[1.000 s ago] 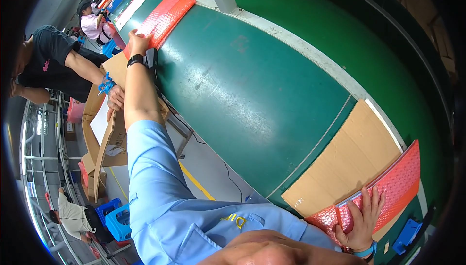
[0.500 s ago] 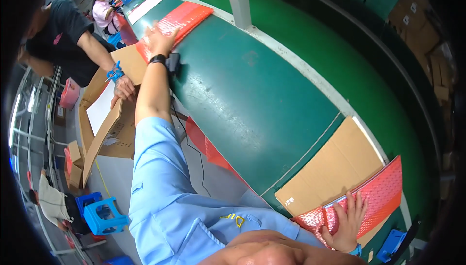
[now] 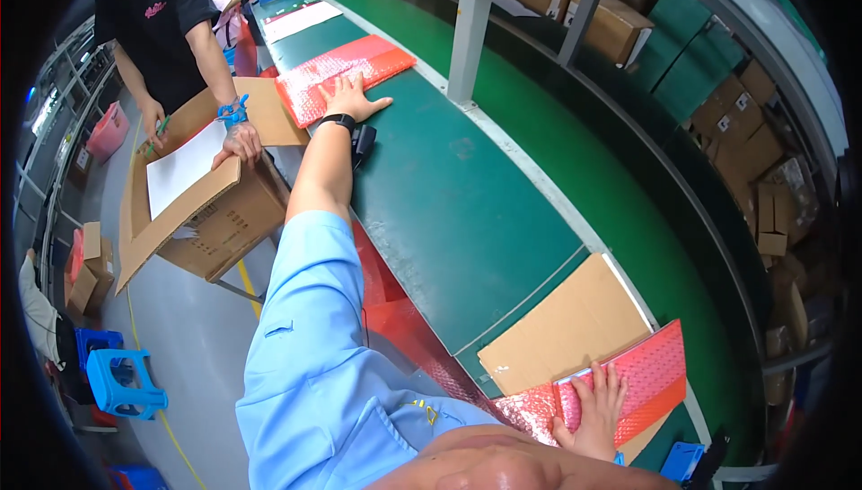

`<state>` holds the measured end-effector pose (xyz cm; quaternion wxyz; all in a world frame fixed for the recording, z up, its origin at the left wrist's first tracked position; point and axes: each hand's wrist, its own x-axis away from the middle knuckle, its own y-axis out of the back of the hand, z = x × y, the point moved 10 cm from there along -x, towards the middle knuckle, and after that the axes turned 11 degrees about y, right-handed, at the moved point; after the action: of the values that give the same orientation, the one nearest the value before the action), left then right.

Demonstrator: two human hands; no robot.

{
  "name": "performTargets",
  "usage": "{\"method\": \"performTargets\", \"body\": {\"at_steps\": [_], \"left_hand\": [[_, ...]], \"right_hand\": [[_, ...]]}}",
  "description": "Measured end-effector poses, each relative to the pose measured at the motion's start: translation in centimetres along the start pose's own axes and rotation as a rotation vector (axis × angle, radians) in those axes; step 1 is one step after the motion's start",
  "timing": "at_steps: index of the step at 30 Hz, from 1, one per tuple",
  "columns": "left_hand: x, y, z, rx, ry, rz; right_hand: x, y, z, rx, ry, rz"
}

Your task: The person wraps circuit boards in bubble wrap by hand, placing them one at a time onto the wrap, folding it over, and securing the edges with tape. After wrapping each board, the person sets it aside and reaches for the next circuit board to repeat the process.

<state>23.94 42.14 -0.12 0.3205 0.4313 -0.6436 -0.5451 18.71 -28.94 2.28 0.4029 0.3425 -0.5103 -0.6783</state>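
Red bubble-wrap bags, two of them, both on the green belt. Far bag lies up the belt to the person's left; left hand flat on its near edge, fingers spread, palm down, not pinching anything. Near bag sits at lower right, partly over a brown card sheet; right hand pressed flat on its lower-left part, fingers spread, no grip that I can see.

Handling, judged from looks: bags prob. light & thin, soft bubble film, floppy w/ no stiffness of their own. Surface glossy plastic, so likely slick on the belt — a flat palm should slide them easily, but a lift from one corner would let them droop & fold. Not fragile as such; bubbles could pop under hard pressing. Best hold: pinch along an edge or at two corners, or keep palm flat & drag. Near bag has card under it, so could be moved w/ that as backing.

Nearby: co-worker in black at a cardboard box just beside the belt, one hand on white paper. Blue stool on floor, left.
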Motion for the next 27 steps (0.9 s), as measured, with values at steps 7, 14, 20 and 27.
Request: {"method": "performTargets", "body": {"at_steps": [7,14,20,27], "left_hand": [[11.9,2.9,-15.1,0.27,-0.474,-0.054],[34.9,6.0,-21.8,0.154,-1.09,-0.163],[47.9,4.5,-19.6,0.216,-1.28,0.362],[58.8,5.0,-18.4,0.731,-1.422,0.696]], "right_hand": [[0.2,0.3,-0.4,0.041,0.002,-0.01],[0.7,0.1,-0.2,0.082,0.042,-0.045],[0.9,0.2,0.1,0.067,0.058,-0.082],[1.1,0.0,-0.3,0.068,0.066,-0.122]]}}
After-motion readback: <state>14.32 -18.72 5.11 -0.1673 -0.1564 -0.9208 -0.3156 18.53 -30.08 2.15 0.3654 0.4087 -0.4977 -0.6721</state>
